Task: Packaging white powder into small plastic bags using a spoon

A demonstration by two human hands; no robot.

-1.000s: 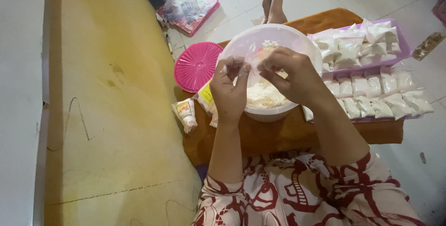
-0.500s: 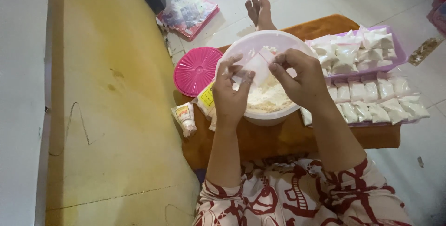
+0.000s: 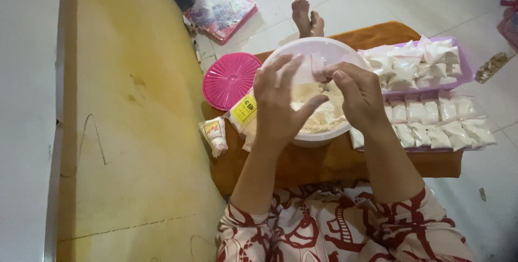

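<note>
A small clear plastic bag (image 3: 312, 70) is held above a white bowl (image 3: 302, 52) of pale shredded food. My right hand (image 3: 360, 96) pinches the bag's top right edge. My left hand (image 3: 280, 105) holds its left side, with the fingers spread behind the bag and the thumb over the bowl. The bowl rests on a low orange-brown board (image 3: 324, 162) in front of my lap.
A purple tray (image 3: 467, 70) of several filled white packets sits right of the bowl, with more packets (image 3: 431, 119) in rows in front. A pink round lid (image 3: 231, 80) and small packets (image 3: 215, 134) lie left. A yellow mat (image 3: 124, 132) covers the floor at left; feet (image 3: 305, 16) show beyond the bowl.
Both hands stayed over the bowl with the small bag. My left fingers have spread wider and the bag sits higher between the hands.
</note>
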